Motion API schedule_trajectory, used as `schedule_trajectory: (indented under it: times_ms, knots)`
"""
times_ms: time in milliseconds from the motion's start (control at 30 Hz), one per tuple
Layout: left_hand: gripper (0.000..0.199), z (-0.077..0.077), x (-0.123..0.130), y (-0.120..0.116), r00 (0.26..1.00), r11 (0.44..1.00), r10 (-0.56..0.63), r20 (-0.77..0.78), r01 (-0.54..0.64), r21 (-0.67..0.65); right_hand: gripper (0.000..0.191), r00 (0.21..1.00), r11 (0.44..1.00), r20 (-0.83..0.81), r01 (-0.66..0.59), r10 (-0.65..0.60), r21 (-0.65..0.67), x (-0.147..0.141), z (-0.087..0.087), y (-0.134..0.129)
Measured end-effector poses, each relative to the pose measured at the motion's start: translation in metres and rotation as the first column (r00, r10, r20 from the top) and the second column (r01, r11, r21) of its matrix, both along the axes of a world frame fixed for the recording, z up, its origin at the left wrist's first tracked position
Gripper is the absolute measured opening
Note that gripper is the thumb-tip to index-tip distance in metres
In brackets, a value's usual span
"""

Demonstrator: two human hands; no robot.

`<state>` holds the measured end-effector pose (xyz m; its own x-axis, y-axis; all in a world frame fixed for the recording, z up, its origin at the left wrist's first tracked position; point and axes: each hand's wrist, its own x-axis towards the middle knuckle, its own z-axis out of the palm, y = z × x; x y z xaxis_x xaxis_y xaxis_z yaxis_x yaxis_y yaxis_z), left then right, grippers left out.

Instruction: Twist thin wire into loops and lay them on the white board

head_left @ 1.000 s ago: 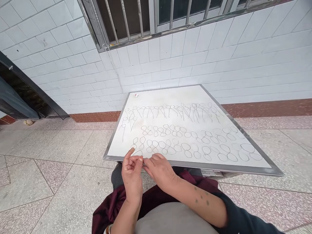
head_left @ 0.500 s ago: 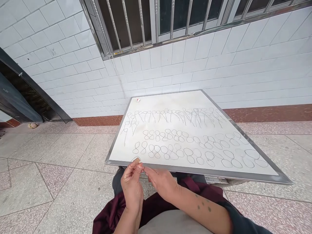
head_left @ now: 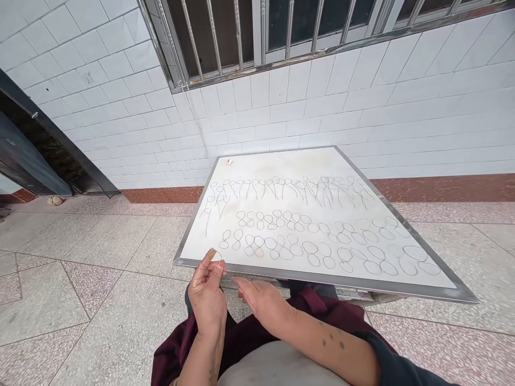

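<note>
Near the front left edge of the white board (head_left: pixel 273 166), my left hand (head_left: pixel 208 300) pinches a thin dark wire loop (head_left: pixel 220 254) between thumb and fingers. Part of the loop is hidden by the fingers. My right hand (head_left: pixel 267 305) is just to the right, its thumb and fingers pressed together and pointing at the left hand. Whether a thin wire end lies in that pinch is too small to tell. On the board lie rows of wire figure-eight loops (head_left: pixel 284 246) and, farther back, a row of small wire loops with long tails (head_left: pixel 257 185).
A grey metal frame (head_left: pixel 322 280) edges the board. A small red-and-white object (head_left: pixel 229 162) lies at its far left corner. Behind stand a white tiled wall (head_left: pixel 249 107) and a barred window (head_left: pixel 289 32). A dark doorway (head_left: pixel 52 155) is at the left.
My left hand has moved left, away from my right hand, so a gap now separates their fingertips. The wire loop went with the left hand. The view has shifted slightly.
</note>
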<state>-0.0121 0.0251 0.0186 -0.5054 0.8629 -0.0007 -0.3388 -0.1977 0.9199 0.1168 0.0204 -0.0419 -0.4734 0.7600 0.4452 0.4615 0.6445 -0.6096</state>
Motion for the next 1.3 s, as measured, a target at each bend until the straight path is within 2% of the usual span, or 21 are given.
schedule_trajectory:
  times_ms: [133,200,267,333,400,467,533,733,867,967,1133,1200,1300]
  knots:
    - [0.047,0.013,-0.009,-0.001,0.996,0.997,0.062,-0.067,-0.058,0.058,0.03,0.998,0.979,-0.06,-0.044,0.033,-0.197,0.017,-0.014,0.001]
    - [0.055,0.021,-0.013,-0.003,0.99,0.996,0.053,-0.133,-0.043,0.075,0.026,0.998,0.961,-0.069,-0.01,-0.009,-0.275,0.028,-0.009,0.006]
    - [0.062,0.027,-0.015,-0.007,0.981,0.997,-0.047,-0.187,0.057,0.047,0.032,0.991,0.945,-0.111,0.035,-0.075,-0.326,0.037,0.007,0.013]
    - [0.067,0.03,-0.013,-0.011,0.957,0.978,-0.206,-0.204,0.21,-0.002,0.029,0.946,0.901,-0.278,0.031,-0.165,-0.432,0.04,0.029,0.019]
    - [0.072,0.031,-0.008,-0.014,0.919,0.937,-0.348,-0.186,0.346,-0.045,0.029,0.916,0.901,-0.393,-0.099,-0.084,-0.423,0.038,0.047,0.022]
    - [0.075,0.031,-0.004,-0.017,0.882,0.893,-0.449,-0.141,0.442,-0.081,0.026,0.872,0.883,-0.487,-0.193,-0.046,-0.428,0.032,0.056,0.021]
    - [0.074,0.029,0.0,-0.018,0.859,0.862,-0.504,-0.089,0.495,-0.109,0.02,0.828,0.869,-0.555,-0.216,-0.078,-0.445,0.027,0.055,0.019]
    - [0.069,0.021,0.008,-0.018,0.872,0.867,-0.49,-0.021,0.485,-0.116,0.006,0.718,0.851,-0.687,-0.291,-0.109,-0.438,0.025,0.045,0.011]
    - [0.066,0.018,0.014,-0.02,0.858,0.852,-0.514,0.004,0.511,-0.114,0.007,0.688,0.862,-0.704,-0.239,-0.175,-0.447,0.026,0.048,0.011]
    - [0.065,0.016,0.017,-0.022,0.856,0.852,-0.516,0.016,0.516,-0.093,0.009,0.693,0.866,-0.691,-0.201,-0.204,-0.457,0.027,0.05,0.01]
    - [0.067,0.017,0.021,-0.027,0.884,0.884,-0.463,-0.062,0.455,-0.109,0.014,0.78,0.801,-0.609,-0.267,-0.147,-0.536,0.032,0.052,0.009]
    - [0.068,0.018,0.023,-0.028,0.893,0.894,-0.442,-0.081,0.431,-0.123,0.014,0.799,0.82,-0.587,-0.246,-0.13,-0.517,0.033,0.052,0.01]
    - [0.065,0.018,0.025,-0.028,0.897,0.895,-0.437,-0.066,0.427,-0.132,0.014,0.789,0.844,-0.598,-0.217,-0.145,-0.491,0.033,0.052,0.012]
